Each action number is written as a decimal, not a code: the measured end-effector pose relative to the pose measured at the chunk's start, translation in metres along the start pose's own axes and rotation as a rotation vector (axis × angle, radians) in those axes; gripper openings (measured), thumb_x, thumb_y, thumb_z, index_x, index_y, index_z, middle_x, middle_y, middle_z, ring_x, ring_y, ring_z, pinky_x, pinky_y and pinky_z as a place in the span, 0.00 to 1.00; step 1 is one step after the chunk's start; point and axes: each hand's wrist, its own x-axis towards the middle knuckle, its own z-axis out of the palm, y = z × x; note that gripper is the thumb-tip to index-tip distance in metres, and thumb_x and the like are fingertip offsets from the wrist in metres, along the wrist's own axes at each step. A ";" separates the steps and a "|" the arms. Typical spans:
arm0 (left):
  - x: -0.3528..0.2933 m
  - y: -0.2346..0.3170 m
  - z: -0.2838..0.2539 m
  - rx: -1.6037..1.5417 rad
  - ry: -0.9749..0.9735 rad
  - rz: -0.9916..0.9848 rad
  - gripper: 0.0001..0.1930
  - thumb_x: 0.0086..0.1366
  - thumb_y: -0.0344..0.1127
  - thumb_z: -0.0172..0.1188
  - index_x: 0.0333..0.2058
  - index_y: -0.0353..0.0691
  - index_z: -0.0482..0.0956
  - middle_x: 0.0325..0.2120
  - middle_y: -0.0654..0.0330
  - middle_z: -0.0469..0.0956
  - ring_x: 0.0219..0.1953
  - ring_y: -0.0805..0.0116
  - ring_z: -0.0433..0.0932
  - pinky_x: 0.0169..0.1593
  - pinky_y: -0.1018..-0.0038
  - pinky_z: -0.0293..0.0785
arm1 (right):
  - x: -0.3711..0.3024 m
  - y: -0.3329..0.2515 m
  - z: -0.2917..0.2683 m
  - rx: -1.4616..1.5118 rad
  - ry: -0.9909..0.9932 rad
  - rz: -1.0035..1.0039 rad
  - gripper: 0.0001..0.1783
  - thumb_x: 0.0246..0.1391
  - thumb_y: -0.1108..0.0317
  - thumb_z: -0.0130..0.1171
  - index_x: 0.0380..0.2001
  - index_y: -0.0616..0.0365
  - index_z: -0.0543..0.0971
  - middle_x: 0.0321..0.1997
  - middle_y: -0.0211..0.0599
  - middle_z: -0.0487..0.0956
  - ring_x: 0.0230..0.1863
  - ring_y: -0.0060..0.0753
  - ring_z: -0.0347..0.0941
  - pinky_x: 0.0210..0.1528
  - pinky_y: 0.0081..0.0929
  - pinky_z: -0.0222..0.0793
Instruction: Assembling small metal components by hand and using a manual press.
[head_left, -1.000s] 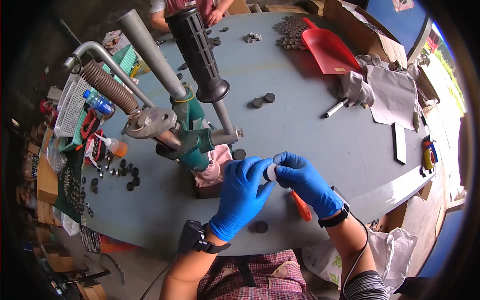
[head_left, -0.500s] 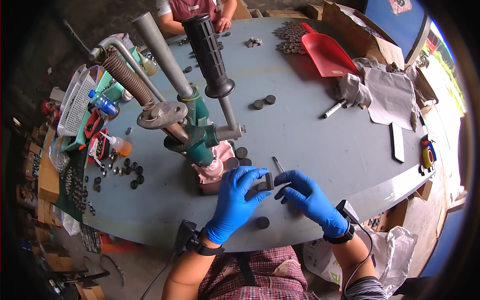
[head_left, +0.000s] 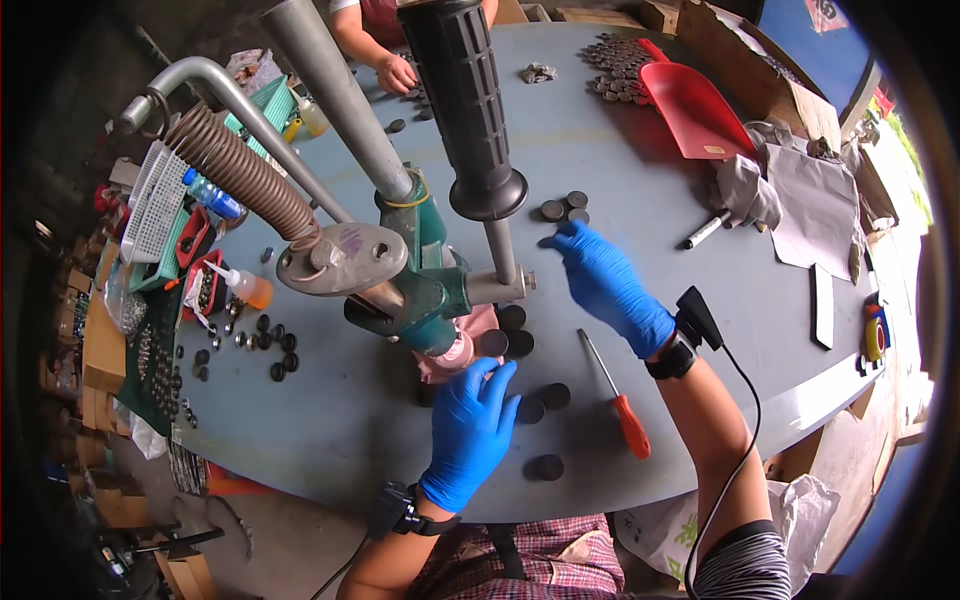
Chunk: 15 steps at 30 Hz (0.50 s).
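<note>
My left hand (head_left: pixel 468 435), in a blue glove, is beside the pink-cloth-covered base (head_left: pixel 455 355) of a green hand press (head_left: pixel 425 255). Its fingers are slightly apart, with nothing visible in them; the fingertips reach close to a dark round disc (head_left: pixel 491 343). Further right and away from me, my gloved right hand (head_left: pixel 612 285) stretches its fingers towards three dark discs (head_left: pixel 552 210). It appears to hold nothing. A screwdriver (head_left: pixel 632 428) with a red handle lies on the table between my forearms. Several more discs (head_left: pixel 555 396) lie near my left hand.
The press's black lever grip (head_left: pixel 465 110) rises in front of me. To the right are a red dustpan (head_left: pixel 695 105), a marker (head_left: pixel 707 230) and grey cloth (head_left: pixel 815 200). Baskets (head_left: pixel 160 215) and an orange-filled bottle (head_left: pixel 247 287) stand left. A person's hand (head_left: pixel 396 74) works across the table.
The disc has left my left hand, which moved down and left. My right hand moved forward, and a third disc now sits with the far pair. The screwdriver now lies in full view.
</note>
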 end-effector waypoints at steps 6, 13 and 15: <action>0.013 0.011 0.023 0.251 -0.034 0.016 0.29 0.58 0.37 0.62 0.58 0.36 0.68 0.61 0.53 0.63 0.56 0.50 0.63 0.57 0.55 0.61 | -0.019 -0.016 0.031 0.148 -0.348 -0.231 0.22 0.50 0.79 0.54 0.51 0.53 0.77 0.48 0.46 0.77 0.46 0.52 0.75 0.49 0.39 0.73; 0.019 0.012 0.030 -0.022 0.096 0.109 0.24 0.59 0.32 0.60 0.56 0.38 0.71 0.48 0.54 0.73 0.44 0.56 0.72 0.52 0.60 0.67 | -0.052 -0.029 -0.002 0.584 -0.167 0.273 0.16 0.58 0.68 0.55 0.49 0.61 0.76 0.42 0.40 0.79 0.37 0.37 0.77 0.42 0.30 0.73; 0.022 0.018 0.024 -0.409 0.156 -0.080 0.27 0.59 0.28 0.62 0.57 0.36 0.69 0.45 0.54 0.73 0.44 0.60 0.73 0.49 0.64 0.70 | -0.067 -0.033 -0.011 0.953 -0.175 0.549 0.17 0.61 0.66 0.54 0.51 0.63 0.75 0.43 0.38 0.79 0.36 0.31 0.76 0.41 0.27 0.73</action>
